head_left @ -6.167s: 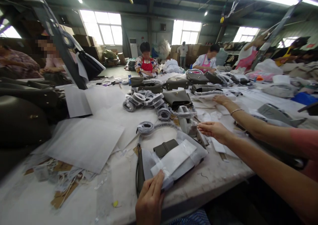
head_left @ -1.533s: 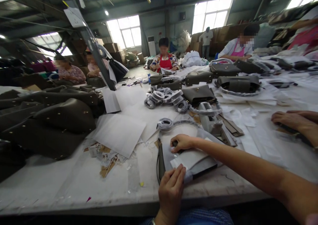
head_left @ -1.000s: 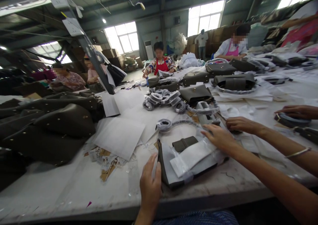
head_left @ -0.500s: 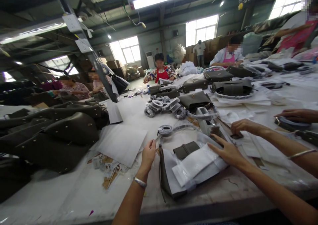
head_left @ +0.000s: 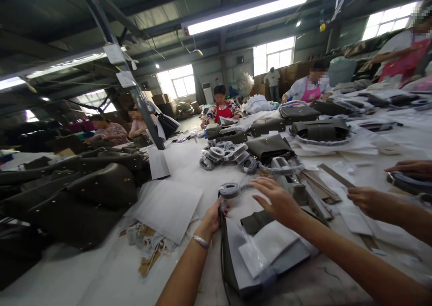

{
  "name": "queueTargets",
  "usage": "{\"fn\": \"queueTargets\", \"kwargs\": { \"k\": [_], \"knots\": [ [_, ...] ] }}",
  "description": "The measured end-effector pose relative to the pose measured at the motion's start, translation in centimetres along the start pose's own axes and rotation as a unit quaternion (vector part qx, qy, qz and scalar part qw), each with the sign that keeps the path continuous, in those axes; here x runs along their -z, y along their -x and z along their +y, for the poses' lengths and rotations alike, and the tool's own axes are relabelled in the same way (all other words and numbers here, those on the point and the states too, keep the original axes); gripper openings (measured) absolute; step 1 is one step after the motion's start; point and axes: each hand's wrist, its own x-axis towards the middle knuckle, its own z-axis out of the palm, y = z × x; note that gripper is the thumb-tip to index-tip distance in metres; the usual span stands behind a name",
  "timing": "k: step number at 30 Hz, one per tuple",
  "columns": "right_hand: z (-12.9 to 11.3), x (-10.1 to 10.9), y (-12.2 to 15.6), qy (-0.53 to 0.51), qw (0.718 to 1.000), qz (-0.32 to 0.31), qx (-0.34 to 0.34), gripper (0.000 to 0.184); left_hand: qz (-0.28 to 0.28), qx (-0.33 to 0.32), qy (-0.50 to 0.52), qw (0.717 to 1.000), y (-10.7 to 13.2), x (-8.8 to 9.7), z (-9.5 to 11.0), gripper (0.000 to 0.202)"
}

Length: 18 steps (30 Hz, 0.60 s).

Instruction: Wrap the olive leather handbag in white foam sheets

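Note:
A dark olive bag (head_left: 232,270), partly wrapped in white paper and clear plastic, lies flat near the table's front edge. A small dark wallet (head_left: 257,220) rests at its far end. My left hand (head_left: 212,218), with a bracelet at the wrist, is closed round the top of the bag's dark strap (head_left: 222,234) at the far left corner. My right hand (head_left: 278,200) hovers open above the wallet, fingers spread, reaching left toward a paper-wrapped strap coil (head_left: 229,190).
Dark bags (head_left: 84,193) are piled at the left beside white paper sheets (head_left: 168,207). Several wrapped coils (head_left: 224,155), a tape dispenser (head_left: 286,173) and more bags (head_left: 270,146) lie beyond. A co-worker's hands (head_left: 367,200) work at the right. Other people sit round the table.
My left hand has gone from the bag's near edge up to the strap at its far corner and closed there. My right hand has lifted off the wrapping and swung left.

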Motion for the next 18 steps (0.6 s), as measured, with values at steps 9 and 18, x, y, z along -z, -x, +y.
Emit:
{"fn": "queueTargets", "kwargs": {
  "k": [9,18],
  "knots": [
    [-4.3,-8.4,-9.0,0.061,0.971,-0.204,-0.105,0.032,0.014,0.085,0.100,0.991,1.4,-1.6,1.8,0.029],
    [-3.8,-0.8,-1.3,-0.141,0.979,0.071,-0.126,0.024,-0.011,-0.048,0.215,0.975,5.9,-6.1,7.4,0.031]
  ]
}}
